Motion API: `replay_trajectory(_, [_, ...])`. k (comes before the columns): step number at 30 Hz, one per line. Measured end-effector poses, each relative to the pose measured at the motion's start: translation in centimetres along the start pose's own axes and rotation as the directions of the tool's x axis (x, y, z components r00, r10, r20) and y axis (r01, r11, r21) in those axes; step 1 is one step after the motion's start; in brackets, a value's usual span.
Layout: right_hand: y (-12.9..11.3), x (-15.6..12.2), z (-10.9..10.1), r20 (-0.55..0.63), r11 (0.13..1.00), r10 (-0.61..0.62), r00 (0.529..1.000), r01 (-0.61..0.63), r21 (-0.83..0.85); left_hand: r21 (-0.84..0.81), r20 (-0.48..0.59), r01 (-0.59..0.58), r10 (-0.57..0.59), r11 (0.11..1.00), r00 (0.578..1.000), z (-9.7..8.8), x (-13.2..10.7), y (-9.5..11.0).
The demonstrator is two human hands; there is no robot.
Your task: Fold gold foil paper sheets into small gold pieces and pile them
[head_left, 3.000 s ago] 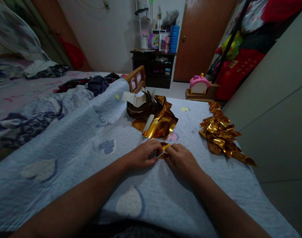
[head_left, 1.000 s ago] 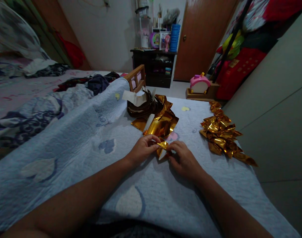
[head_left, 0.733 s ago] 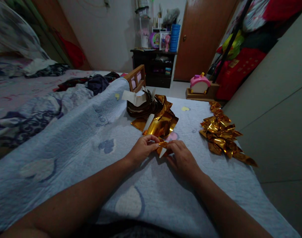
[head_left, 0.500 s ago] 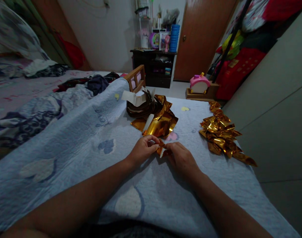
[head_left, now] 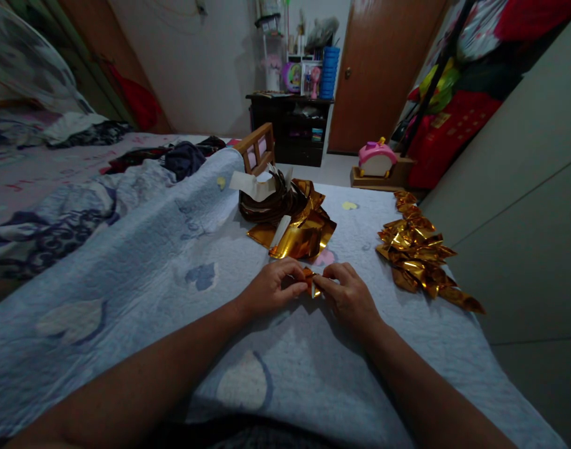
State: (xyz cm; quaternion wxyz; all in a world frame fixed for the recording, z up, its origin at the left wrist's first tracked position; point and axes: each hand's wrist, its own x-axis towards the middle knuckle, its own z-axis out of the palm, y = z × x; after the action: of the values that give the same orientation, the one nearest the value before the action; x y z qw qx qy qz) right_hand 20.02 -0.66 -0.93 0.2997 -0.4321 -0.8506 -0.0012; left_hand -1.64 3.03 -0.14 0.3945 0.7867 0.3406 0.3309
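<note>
Left hand (head_left: 278,285): pinches left edge of small foil piece (head_left: 309,274) narrowly between thumb and forefinger, as far as visible. With right hand (head_left: 349,294), presses forefinger onto right side of same piece; cannot tell whether closed on it, no clear view of thumb. Between the two hands: foil piece, on or just over quilt (head_left: 163,255), near side of loose foil stack (head_left: 301,240). With gold plus a pale strip showing, judged partly folded, not finished. Along right edge of quilt, well apart from hands: heap of pointed foil shapes (head_left: 419,252), probably folded already. Judged left over: this piece and the loose sheets in the stack, plenty by the look of it, no count possible. Hard to make out: fold lines on held piece, mostly covered by fingers; layers in dark curled part of stack, too dim; lower part of heap, hidden by overlap. Cut off at bottom: both forearms (head_left: 140,374), dark clothing (head_left: 252,433).
</note>
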Motion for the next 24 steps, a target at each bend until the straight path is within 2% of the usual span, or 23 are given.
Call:
replay_trajectory(4, [0.19,-0.02,-0.02,-0.023,1.000,0.002,1.000,-0.002,0.007,-0.020,0.009,-0.027,0.027,0.999,1.000,-0.13,-0.11,-0.04])
replay_trajectory(8, [0.16,0.05,-0.09,-0.014,0.999,-0.024,1.000,0.024,0.029,0.053,0.008,-0.051,0.050,0.997,0.999,0.02,-0.25,-0.11])
replay_trajectory(14, [0.10,-0.01,0.15,-0.042,0.995,0.055,0.998,-0.051,0.081,0.144,-0.061,0.001,0.008,0.990,0.998,0.50,-0.71,-0.40])
replay_trajectory(21, [-0.13,0.18,0.26,-0.039,0.998,0.008,0.999,-0.005,0.059,0.326,0.000,-0.204,0.216,0.923,0.976,0.49,-0.36,-0.32])
replay_trajectory(24, [-0.23,0.28,0.21,-0.052,0.999,0.001,0.999,0.002,0.049,0.366,-0.004,-0.227,0.246,0.902,0.969,0.53,-0.34,-0.42])
